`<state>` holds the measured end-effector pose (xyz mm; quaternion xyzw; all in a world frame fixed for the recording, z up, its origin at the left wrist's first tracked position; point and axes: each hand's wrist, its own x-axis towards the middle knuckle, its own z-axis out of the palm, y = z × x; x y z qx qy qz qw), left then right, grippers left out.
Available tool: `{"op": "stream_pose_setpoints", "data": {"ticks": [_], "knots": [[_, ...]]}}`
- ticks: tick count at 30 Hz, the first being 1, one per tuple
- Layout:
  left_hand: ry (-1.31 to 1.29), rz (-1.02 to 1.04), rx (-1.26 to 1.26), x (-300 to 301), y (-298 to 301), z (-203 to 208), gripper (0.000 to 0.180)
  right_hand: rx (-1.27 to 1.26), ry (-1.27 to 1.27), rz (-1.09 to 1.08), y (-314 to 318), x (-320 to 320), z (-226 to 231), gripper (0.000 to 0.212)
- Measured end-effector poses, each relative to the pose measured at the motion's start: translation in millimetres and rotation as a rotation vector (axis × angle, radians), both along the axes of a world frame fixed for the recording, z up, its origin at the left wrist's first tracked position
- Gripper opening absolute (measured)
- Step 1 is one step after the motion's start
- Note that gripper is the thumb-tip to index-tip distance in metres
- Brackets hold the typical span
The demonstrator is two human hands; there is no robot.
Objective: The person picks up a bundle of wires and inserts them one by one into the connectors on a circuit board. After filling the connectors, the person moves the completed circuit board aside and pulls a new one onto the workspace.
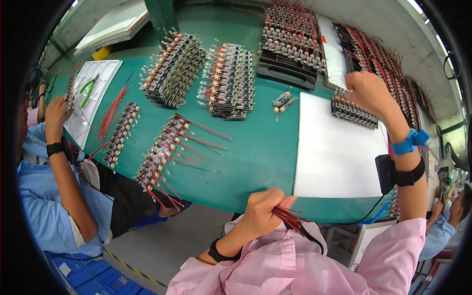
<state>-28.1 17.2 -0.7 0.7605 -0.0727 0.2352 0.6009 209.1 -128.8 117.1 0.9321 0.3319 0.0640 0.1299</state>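
Close to my body at the table's front edge, my left hand is closed around a bundle of red wires, whose ends stick out past the thumb. My right hand is raised at the far right, over the back edge of a white foam pad. Its fingers are curled together; whatever they pinch, if anything, is hidden. Just below that hand lies a strip of small circuit boards with round metal parts, on the pad's back corner. Whether the fingers touch the strip I cannot tell.
Stacked board strips and a second stack stand on the green table. A strip with red wires lies front left. More wired boards sit on a black case. At left, a co-worker's hand is beside a white tray.
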Motion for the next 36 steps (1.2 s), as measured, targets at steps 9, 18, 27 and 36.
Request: {"op": "stream_pose_setpoints", "data": {"ticks": [9, 18, 27, 36], "knots": [[0.011, 0.026, -0.046, 4.4, -4.2, -11.9, 0.034, 0.050, -0.186, -0.276, -119.2, 16.2, -23.6, 0.010], [0.219, 0.111, -0.042, 10.8, -9.8, 46.1, 0.017, 0.474, 0.124, -0.567, -147.5, 17.9, -48.9, 0.017], [0.375, 0.040, 0.605, 137.2, -38.0, 78.5, 0.021, 0.525, 0.164, -0.643, -136.5, 9.9, -46.2, 0.019], [0.558, 0.101, 0.606, 216.5, -54.5, 35.3, 0.024, 0.670, 0.096, -0.597, -141.1, 3.9, -57.0, 0.021]]}}
